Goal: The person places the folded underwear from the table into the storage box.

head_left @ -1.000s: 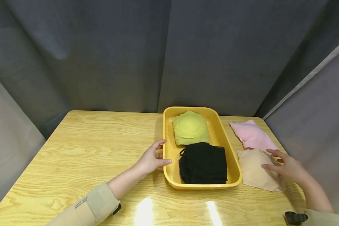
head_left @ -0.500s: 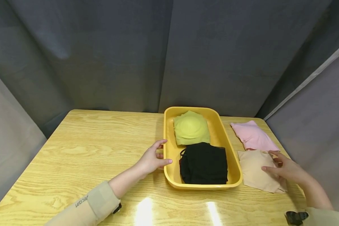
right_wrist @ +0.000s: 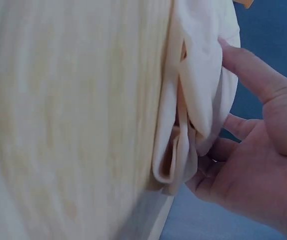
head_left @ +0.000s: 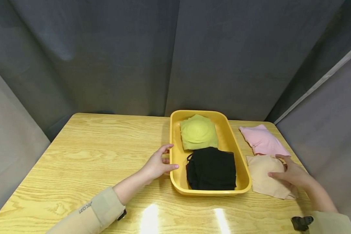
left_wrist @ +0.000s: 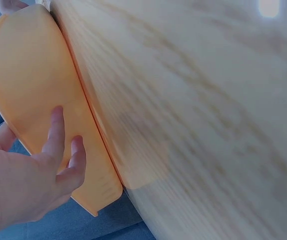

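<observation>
My left hand (head_left: 157, 165) holds the left wall of the yellow tub (head_left: 242, 156). Its thumb hooks over the rim, and in the left wrist view its fingers (left_wrist: 57, 132) lie along the outer wall. Over at the right, my right hand (head_left: 293, 175) grips a folded beige bra (head_left: 264, 175) that lies on the table. Seen from the right wrist, the thumb presses on top of the cloth (right_wrist: 203, 75) while the other fingers curl at its edge, partly hidden. Inside the tub are a folded yellow-green bra (head_left: 198, 132) at the back and a folded black garment (head_left: 212, 169) in front.
A folded pink bra (head_left: 261, 139) lies behind the beige one, close to the table's right edge. The wooden table (head_left: 105, 146) stretches out to the left of the tub. Grey curtains (head_left: 120, 58) hang behind and at both sides.
My right hand has shifted slightly left over the beige bra, its thumb further onto the cloth. The left hand and the tub look the same.
</observation>
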